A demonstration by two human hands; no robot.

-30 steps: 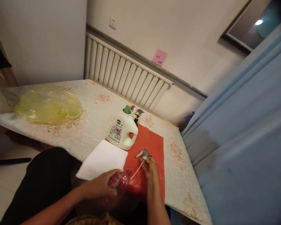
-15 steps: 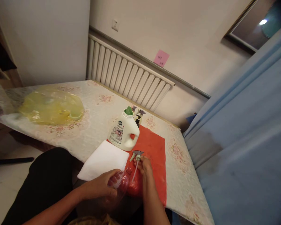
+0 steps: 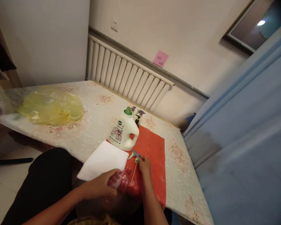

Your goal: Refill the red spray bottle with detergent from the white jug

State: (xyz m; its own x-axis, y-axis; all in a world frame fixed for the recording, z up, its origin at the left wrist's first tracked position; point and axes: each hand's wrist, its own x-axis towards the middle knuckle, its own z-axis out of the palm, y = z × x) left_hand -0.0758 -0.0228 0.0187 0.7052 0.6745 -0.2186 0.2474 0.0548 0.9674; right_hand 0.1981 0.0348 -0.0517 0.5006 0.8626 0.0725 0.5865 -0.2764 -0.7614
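Observation:
My left hand point(image 3: 105, 184) is wrapped round a clear reddish plastic bottle point(image 3: 121, 182) at the table's near edge, neck tilted up to the right. My right hand point(image 3: 144, 165) pinches a grey-and-green spray trigger head point(image 3: 135, 155) just above the bottle's mouth; its thin dip tube point(image 3: 132, 173) hangs down beside the neck. Both are over a red cloth point(image 3: 152, 150). A white detergent jug with a green cap point(image 3: 123, 130) stands just behind, and a folded white cloth point(image 3: 103, 160) lies to the left.
A yellow translucent plastic bag point(image 3: 50, 107) lies at the far left of the flower-patterned table point(image 3: 96, 109). Small spray bottles point(image 3: 138, 114) stand behind the jug. A radiator point(image 3: 126, 78) lines the wall; a blue curtain point(image 3: 243, 140) hangs at the right.
My right hand has carried the spray head leftward, from over the red cloth to just above the bottle's mouth. The left hand and bottle stayed put.

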